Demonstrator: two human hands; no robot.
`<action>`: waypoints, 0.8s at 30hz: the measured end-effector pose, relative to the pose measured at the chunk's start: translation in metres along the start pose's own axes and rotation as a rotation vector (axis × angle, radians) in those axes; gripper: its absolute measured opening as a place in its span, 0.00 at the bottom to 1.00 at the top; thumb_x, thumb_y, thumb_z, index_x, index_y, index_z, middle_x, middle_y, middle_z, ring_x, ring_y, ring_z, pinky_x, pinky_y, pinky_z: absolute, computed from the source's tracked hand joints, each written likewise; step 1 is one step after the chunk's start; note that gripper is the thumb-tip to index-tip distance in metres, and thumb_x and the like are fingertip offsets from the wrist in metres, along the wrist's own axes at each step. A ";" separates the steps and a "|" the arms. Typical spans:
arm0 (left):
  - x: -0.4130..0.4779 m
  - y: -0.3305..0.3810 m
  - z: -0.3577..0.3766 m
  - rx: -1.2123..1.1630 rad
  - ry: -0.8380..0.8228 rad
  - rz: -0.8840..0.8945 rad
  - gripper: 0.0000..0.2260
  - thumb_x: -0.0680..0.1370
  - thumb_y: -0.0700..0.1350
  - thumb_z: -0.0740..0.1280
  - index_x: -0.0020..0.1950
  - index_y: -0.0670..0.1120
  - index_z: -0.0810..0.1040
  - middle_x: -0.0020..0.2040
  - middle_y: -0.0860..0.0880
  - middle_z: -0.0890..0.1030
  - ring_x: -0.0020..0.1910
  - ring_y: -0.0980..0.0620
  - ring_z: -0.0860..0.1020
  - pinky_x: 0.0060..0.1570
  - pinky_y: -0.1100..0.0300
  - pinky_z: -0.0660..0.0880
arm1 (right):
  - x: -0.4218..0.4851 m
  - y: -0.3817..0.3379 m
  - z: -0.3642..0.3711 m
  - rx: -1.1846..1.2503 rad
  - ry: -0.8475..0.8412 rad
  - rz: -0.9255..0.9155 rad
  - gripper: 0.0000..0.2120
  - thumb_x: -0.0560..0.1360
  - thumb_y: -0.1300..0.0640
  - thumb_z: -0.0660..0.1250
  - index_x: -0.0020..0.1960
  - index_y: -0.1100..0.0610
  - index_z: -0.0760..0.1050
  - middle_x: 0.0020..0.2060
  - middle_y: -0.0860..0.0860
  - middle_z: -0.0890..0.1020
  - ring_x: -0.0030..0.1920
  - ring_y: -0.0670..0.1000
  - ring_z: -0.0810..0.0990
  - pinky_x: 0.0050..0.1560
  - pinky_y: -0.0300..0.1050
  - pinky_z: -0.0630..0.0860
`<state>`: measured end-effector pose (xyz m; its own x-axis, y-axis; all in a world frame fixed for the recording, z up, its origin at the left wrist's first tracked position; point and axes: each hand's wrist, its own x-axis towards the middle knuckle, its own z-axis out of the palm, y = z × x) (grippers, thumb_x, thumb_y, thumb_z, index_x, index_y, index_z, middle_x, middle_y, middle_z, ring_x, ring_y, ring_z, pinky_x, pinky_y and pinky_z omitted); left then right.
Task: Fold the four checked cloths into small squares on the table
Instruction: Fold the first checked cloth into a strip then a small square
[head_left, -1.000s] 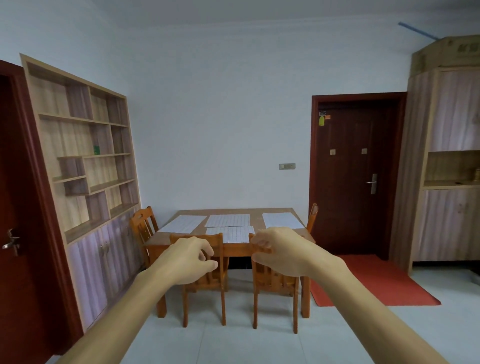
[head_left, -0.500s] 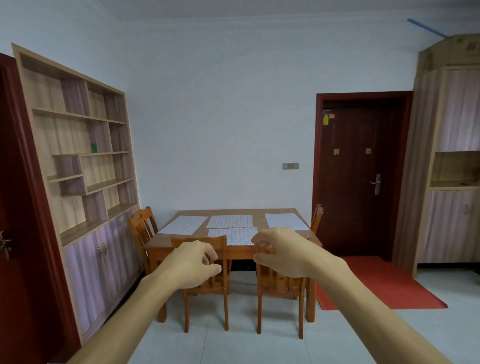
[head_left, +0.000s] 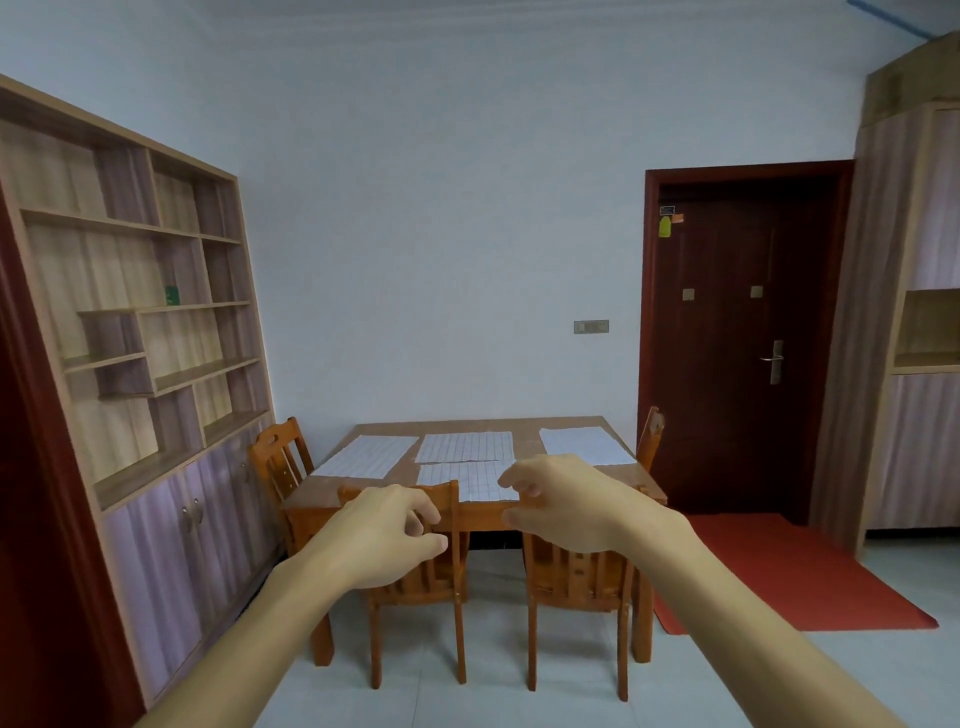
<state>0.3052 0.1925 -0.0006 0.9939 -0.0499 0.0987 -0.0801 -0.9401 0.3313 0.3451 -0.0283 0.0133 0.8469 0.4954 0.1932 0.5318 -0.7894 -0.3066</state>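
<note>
Wooden chairs block the table where the four checked cloths lie flat, well apart from your loosely curled, empty left hand and right hand, so reaching over them may drag the nearest cloth off.

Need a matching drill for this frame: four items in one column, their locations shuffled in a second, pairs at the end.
Items
1. red rug
2. yellow tag
3. green item
4. nearest checked cloth

Places
A. on a shelf of the bookshelf
B. at the near edge of the table, partly behind the right hand
C. on the floor in front of the door
D. stuck near the door's upper left corner

Pairs: 1-C, 2-D, 3-A, 4-B
</note>
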 end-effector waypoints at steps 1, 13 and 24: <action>0.014 -0.001 -0.002 0.001 0.004 0.000 0.15 0.78 0.58 0.68 0.64 0.58 0.77 0.57 0.57 0.81 0.52 0.58 0.79 0.55 0.59 0.79 | 0.014 0.006 0.001 0.000 0.001 0.000 0.23 0.78 0.48 0.65 0.72 0.50 0.68 0.68 0.49 0.75 0.66 0.50 0.74 0.66 0.48 0.73; 0.178 -0.028 -0.006 -0.011 0.008 -0.044 0.16 0.78 0.58 0.67 0.64 0.58 0.76 0.61 0.55 0.80 0.55 0.57 0.78 0.58 0.57 0.77 | 0.166 0.081 -0.007 0.014 0.025 -0.006 0.23 0.78 0.47 0.65 0.72 0.50 0.69 0.67 0.48 0.75 0.65 0.48 0.74 0.65 0.46 0.72; 0.342 -0.109 0.015 -0.043 -0.009 -0.053 0.15 0.77 0.59 0.69 0.62 0.58 0.77 0.56 0.58 0.79 0.53 0.58 0.78 0.55 0.60 0.76 | 0.321 0.131 0.044 0.068 0.010 0.000 0.23 0.79 0.47 0.65 0.72 0.50 0.69 0.66 0.47 0.76 0.62 0.45 0.76 0.61 0.41 0.74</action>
<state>0.6551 0.2731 -0.0166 0.9975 -0.0036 0.0713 -0.0302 -0.9262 0.3758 0.6864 0.0434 -0.0054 0.8471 0.4913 0.2027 0.5308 -0.7630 -0.3688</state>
